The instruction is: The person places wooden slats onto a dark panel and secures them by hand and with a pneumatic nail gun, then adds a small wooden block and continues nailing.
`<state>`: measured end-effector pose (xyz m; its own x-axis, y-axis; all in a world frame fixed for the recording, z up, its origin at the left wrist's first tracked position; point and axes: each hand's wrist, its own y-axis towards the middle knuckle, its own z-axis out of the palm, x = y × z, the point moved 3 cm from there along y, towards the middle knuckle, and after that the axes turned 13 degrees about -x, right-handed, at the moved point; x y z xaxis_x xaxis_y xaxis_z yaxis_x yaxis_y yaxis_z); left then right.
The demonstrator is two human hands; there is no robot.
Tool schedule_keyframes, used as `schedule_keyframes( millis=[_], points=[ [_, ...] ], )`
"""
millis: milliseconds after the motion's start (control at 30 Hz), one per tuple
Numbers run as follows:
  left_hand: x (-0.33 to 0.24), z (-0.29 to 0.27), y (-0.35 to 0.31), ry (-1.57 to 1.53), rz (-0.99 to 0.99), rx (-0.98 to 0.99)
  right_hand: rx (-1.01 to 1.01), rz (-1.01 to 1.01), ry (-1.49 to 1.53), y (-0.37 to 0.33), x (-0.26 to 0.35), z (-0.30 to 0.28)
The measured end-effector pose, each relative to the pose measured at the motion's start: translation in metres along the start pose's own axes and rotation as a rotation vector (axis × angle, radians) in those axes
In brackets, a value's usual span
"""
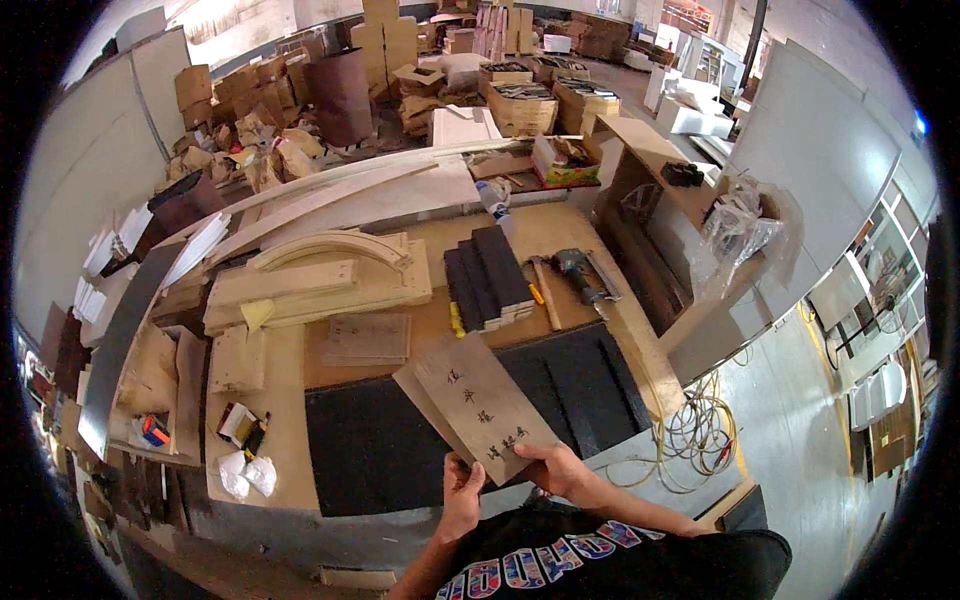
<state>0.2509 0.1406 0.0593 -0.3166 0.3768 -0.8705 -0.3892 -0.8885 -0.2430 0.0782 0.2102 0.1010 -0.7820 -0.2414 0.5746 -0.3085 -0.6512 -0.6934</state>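
Note:
Two or more thin, stiff brown sheets (485, 385), fanned slightly apart, are held up over the near edge of the bench. Dark handwriting runs along the top one. My left hand (462, 495) pinches their lower left edge, while my right hand (556, 468) grips the lower right corner with the thumb on top. Beneath them lies a black panel (390, 440). Similar brown sheets (367, 338) rest flat just beyond it. Farther back stands a stack of black strips (488, 275), with a hammer (546, 295) and a nail gun (582, 275) on its right.
Pale wooden pieces, one a curved arch (335, 245), lie on the bench's left. A plastic bottle (494, 200) and a box of scraps (563, 163) sit at the back. Coiled hoses (695, 440) lie on the floor to the right, near a wooden shelf unit (640, 215).

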Motion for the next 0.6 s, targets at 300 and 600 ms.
schedule_keyframes(
  millis=[300, 600],
  points=[
    [-0.051, -0.075, 0.075, -0.413, -0.014, -0.432, -0.070, -0.168, -0.146, 0.031, -0.023, 0.069],
    [-0.096, -0.087, 0.090, -0.240, 0.186, -0.747, -0.184, -0.317, -0.167, 0.050, -0.017, 0.096]
  ],
)
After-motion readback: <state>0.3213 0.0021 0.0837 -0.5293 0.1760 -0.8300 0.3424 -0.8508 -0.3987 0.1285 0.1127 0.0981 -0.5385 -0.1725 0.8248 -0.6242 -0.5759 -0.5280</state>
